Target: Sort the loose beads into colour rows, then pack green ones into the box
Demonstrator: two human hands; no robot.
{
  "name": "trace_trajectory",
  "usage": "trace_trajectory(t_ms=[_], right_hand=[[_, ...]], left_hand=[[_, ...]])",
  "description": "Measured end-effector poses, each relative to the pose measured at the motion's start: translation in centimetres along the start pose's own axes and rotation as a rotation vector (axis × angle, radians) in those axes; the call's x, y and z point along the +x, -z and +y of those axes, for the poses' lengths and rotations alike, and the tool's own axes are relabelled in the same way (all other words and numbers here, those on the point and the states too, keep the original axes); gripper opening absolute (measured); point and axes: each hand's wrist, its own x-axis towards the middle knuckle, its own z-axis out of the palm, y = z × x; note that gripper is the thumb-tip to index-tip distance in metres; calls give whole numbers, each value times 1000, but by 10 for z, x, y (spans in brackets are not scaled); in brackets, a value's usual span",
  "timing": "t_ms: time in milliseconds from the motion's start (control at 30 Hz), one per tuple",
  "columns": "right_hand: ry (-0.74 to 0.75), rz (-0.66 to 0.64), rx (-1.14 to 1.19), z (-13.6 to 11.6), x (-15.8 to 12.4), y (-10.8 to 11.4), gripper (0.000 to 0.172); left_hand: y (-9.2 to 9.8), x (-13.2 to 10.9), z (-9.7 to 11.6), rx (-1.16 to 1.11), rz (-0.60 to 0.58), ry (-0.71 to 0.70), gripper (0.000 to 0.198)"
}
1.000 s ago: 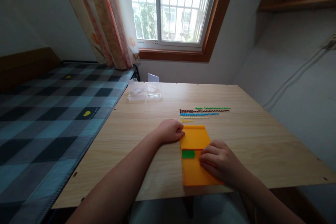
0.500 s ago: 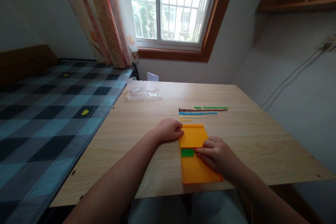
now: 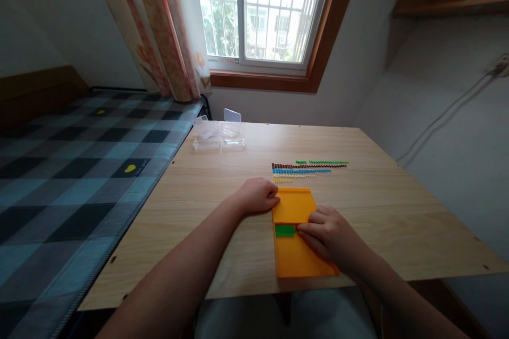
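Note:
An orange tray (image 3: 306, 259) with a low rim and a raised ridge across it lies at the front of the table. Just below the ridge, against the left rim, sits a flat green block of pieces (image 3: 283, 231). My left hand (image 3: 258, 196) is closed at the tray's upper left edge, thumb on the rim. My right hand (image 3: 328, 233) rests over the tray's right side, its thumb and index finger pinched at the green block's right end. A bit of green shows at those fingertips; most of it is hidden.
Behind the tray lie rows of tiny pieces: green (image 3: 328, 162), brown (image 3: 282, 166), blue (image 3: 284, 171), white (image 3: 294, 176) and yellow (image 3: 283, 181). Clear plastic boxes (image 3: 234, 140) with raised lids stand at the table's back left. A checkered bed (image 3: 131, 137) adjoins the left side.
The right fingertips have barely moved. A bit of green now bridges the small gap between the green block and those fingertips. My left hand stays at the tray's edge; the view shifts slightly.

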Motion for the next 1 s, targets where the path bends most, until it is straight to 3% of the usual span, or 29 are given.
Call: trace_trajectory(t_ms=[333, 1000], right_hand=[[-31, -32, -24, -4, 0, 2, 27], [-98, -95, -107, -14, 7, 1, 17]], left_hand=[[-1, 1, 0, 17, -5, 5, 22], [0, 0, 0, 4, -2, 7, 23]])
